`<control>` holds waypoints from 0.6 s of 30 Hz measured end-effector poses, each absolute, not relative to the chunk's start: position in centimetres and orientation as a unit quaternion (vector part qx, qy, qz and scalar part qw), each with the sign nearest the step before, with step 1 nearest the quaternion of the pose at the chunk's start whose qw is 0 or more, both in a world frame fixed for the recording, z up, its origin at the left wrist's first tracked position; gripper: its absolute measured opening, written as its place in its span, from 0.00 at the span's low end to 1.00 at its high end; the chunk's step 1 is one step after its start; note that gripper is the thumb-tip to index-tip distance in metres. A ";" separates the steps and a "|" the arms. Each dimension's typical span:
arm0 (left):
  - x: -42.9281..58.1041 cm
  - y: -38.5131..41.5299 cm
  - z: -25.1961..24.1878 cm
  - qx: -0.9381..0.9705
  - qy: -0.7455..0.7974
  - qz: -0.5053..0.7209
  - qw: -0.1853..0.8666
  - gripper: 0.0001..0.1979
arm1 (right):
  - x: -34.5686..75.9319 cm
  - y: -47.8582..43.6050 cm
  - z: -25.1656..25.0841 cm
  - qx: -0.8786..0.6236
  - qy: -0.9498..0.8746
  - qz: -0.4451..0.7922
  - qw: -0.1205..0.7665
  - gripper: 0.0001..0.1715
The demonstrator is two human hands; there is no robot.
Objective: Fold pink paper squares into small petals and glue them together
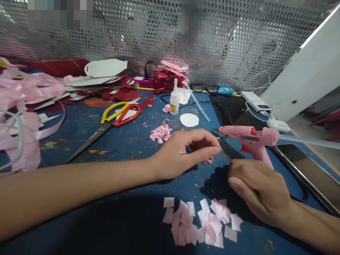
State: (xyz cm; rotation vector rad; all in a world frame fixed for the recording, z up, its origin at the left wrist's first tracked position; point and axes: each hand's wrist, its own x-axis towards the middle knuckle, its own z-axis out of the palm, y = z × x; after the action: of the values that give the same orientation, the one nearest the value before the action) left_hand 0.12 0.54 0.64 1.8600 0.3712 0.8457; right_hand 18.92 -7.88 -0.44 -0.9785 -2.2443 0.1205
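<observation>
My left hand [186,154] lies on the blue table [111,145] with its fingers curled, pinching a small pink paper piece [209,161] at the fingertips. My right hand [259,189] sits just right of it, fingers folded in with the thumb along them; what it holds, if anything, is hidden. A pink hot glue gun [247,136] stands right behind the right hand, nozzle pointing left toward my left fingertips. Several pink paper squares [202,221] lie scattered in front of both hands. A small heap of folded pink pieces [160,134] sits beyond my left hand.
Yellow-and-red scissors [111,122], a white glue bottle [174,99] and a white paper disc [189,119] lie farther back. Pink ribbon [21,117] piles up at the left, red paper [119,92] behind. A power bank [256,101], cables and a dark screen [310,170] are at the right. A perforated metal wall [159,39] closes the back.
</observation>
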 end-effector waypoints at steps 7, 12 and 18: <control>-0.1 0.3 0.3 0.858 0.067 0.372 0.349 0.05 | 18.6 -7.7 -0.2 -0.412 -0.849 0.017 0.330 0.22; 0.0 -0.1 -0.1 0.884 0.051 0.402 0.233 0.05 | 18.4 -7.6 -0.1 -0.420 -0.844 -0.012 0.334 0.22; -0.1 -0.2 0.0 0.898 0.090 0.378 0.206 0.03 | 18.5 -7.7 -0.4 -0.427 -0.848 -0.018 0.314 0.23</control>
State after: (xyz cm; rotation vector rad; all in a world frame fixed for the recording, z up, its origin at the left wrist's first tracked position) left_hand -0.11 -0.25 -0.03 2.5022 0.2501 1.0545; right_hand 18.45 -7.68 -0.38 -1.1258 -2.2354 -0.0464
